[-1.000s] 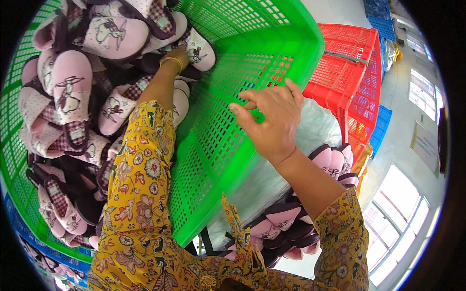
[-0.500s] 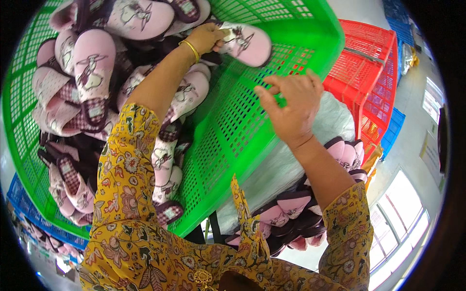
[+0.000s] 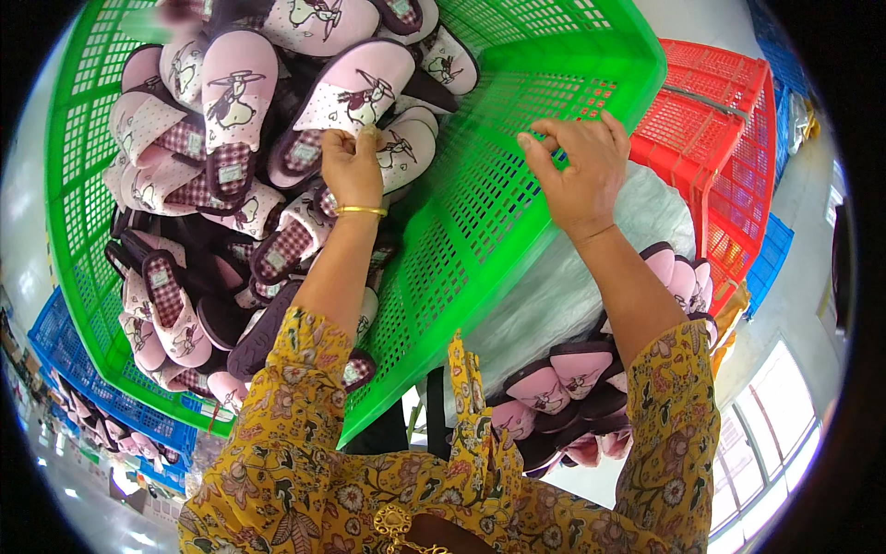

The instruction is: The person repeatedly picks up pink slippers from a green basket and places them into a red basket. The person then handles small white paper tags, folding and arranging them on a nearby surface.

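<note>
Inside a green plastic basket [image 3: 443, 249] lies a heap of pink slippers with dark soles, checked insoles and a cartoon print. My left hand [image 3: 353, 171] is closed, thumb and fingers pinching the side edge of one slipper [image 3: 355, 90] on top of the heap. That slipper's toe points away and to the right. Another printed slipper [image 3: 242, 83] lies to its left, and one more [image 3: 448, 60] rests beyond it at the right. Over the basket's right wall, my right hand [image 3: 581, 171] hangs with fingers apart and slightly bent, holding nothing.
Red plastic baskets [image 3: 688, 120] stand to the right. Below the green rim are a pale plastic sheet [image 3: 517, 323] and more slippers in rows [image 3: 563, 379]. Blue crates [image 3: 111, 379] with slippers are at the lower left. Windows show at the far right.
My left hand has come nearer. Earlier it held a slipper out by the basket's right wall; now it pinches one over the heap. My right hand stays near the right wall. The view has shifted.
</note>
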The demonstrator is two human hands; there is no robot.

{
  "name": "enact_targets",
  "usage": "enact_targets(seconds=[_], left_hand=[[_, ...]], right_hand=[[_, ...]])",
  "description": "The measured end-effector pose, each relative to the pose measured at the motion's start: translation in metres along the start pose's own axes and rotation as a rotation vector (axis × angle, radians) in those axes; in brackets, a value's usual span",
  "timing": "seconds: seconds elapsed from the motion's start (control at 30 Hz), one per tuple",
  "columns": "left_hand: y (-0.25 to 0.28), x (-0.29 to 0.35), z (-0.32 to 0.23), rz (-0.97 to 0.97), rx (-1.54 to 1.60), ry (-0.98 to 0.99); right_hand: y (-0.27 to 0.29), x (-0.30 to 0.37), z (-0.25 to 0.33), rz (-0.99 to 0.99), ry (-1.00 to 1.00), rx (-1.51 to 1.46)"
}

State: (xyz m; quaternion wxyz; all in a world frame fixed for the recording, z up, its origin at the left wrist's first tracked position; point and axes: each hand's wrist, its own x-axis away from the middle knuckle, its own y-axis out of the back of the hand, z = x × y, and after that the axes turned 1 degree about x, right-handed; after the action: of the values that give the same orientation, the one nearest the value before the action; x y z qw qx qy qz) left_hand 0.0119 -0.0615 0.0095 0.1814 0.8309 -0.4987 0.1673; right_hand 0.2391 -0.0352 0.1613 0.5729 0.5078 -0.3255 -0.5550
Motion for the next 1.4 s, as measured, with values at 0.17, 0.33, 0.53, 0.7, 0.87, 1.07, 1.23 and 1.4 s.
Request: enact_targets(seconds=[0.17,0.33,0.53,0.7,0.87,1.07,1.23,1.4], left_hand=[[0.007,-0.014,0.047,-0.062,-0.210,0.197],[-0.002,-0.014,0.049,-0.044,-0.197,0.394],[0.003,-0.031,0.075,0.032,-0.254,0.428],[0.006,-0.015,0.030,0.103,0.054,0.391],[0.027,0.042,-0.044,0.125,0.369,0.258],[0.093,0.130,-0.148,0.297,0.433,0.085],[0.116,0.209,-0.191,0.470,0.288,-0.034],[0.094,0.296,-0.248,0.677,0.211,-0.155]], right_hand=[[0.000,0.000,-0.001,-0.026,0.021,-0.011],[-0.002,0.006,-0.007,-0.020,-0.016,-0.021],[-0.005,0.004,-0.001,-0.039,-0.033,-0.064],[-0.008,0.008,-0.003,-0.074,-0.066,-0.092],[-0.001,0.009,-0.009,-0.066,-0.066,-0.052],[0.035,0.004,0.046,-0.260,-0.554,-0.818],[0.181,0.088,0.117,-0.623,-0.606,-1.135],[0.315,0.235,0.155,-0.427,-0.534,-1.124]])
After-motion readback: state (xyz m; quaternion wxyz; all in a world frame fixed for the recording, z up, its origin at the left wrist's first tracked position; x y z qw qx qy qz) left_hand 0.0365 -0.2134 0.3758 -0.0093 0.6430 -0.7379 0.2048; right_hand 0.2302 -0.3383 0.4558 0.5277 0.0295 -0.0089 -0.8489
